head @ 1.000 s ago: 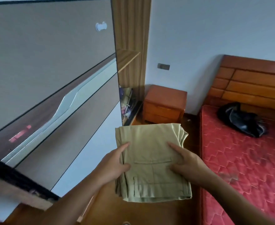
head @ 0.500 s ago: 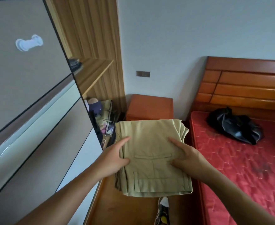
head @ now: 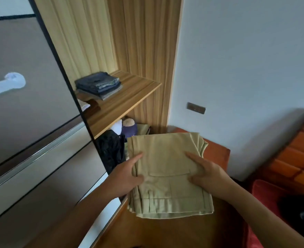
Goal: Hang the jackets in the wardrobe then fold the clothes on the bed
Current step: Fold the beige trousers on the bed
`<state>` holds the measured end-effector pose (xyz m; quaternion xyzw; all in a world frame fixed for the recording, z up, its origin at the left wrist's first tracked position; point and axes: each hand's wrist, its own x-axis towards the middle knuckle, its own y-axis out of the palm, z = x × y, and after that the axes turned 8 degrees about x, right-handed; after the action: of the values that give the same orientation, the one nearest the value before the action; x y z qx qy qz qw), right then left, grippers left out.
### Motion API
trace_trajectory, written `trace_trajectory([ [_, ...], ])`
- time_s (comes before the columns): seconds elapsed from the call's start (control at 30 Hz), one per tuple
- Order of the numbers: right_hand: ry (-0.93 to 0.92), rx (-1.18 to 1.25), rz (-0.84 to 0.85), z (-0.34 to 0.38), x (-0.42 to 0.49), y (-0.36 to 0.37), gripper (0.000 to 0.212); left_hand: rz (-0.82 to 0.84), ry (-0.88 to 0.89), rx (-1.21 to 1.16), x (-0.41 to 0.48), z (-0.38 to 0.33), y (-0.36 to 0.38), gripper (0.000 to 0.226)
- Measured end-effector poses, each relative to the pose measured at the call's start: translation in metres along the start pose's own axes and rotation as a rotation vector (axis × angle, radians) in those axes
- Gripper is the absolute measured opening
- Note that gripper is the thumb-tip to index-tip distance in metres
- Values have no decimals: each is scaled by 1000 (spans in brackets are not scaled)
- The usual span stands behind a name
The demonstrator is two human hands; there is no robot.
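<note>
Before wardrobe shelf (head: 129,94), folded khaki trousers (head: 165,156) level between grips: left hand (head: 126,178), right hand (head: 209,176) pinch opposite side edges.

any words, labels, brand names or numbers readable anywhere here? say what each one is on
No text can be read in this view.
folded khaki trousers: no tag or print shows on the visible side.
wall plate: tiny marks, too small to read.
stack of folded dark clothes on the wardrobe shelf: too blurred to show any label.

Right of shelf (head: 129,94) bare; dark folded stack (head: 99,85) at left; sliding door (head: 31,122) blocks farther left.
</note>
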<state>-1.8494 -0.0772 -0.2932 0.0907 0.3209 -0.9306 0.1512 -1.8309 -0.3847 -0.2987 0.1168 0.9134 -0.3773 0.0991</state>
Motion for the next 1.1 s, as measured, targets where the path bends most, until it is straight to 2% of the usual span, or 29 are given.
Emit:
trace_trajectory([
  [0.2,-74,33,103,13,152,-27,77,-106,-90,-26,101,10,-35,75],
  [0.5,-360,-53,183,62,342,-59,76,-249,-172,-85,236,12,-105,74],
  [0.67,-295,-222,269,114,447,-64,84,-377,-251,-67,296,18,-141,77],
  [0.83,-392,-351,324,170,542,-49,86,-492,-356,-107,345,38,-184,83],
  [1.1,-466,-123,447,249,674,-28,76,-678,-425,-114,428,57,-254,70],
])
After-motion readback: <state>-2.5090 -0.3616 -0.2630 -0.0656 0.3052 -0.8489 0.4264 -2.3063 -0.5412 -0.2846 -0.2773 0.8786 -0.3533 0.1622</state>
